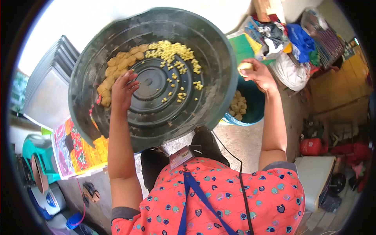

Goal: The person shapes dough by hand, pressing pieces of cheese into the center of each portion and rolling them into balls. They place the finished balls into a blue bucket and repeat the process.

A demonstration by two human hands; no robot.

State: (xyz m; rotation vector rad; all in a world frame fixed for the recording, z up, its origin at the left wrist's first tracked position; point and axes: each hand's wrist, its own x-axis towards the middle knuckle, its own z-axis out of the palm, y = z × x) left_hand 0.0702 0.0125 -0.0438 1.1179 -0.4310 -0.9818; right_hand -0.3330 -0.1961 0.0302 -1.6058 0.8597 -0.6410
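A wide black plastic basin [156,74] fills the view in front of the person, and the left hand [124,91] lies flat and open inside it, fingers spread over the nearest of a row of yellow lumps [119,66] heaped along the wall just beyond the fingertips, gripping none of them. Further round from that hand, a scatter of small yellow cut bits [172,53] spreads across the basin floor. Just below the right hand [260,74], outside the basin rim, stands a blue bucket [250,105] with more whole lumps in it. That right hand is curled closed around one yellow piece [245,67], pinched at the fingertips above the bucket. The lumps look small, light and rather soft, perhaps slightly crumbly or greasy, so a gentle pinch across the middle with thumb and two fingers probably suits them better than a hard squeeze.
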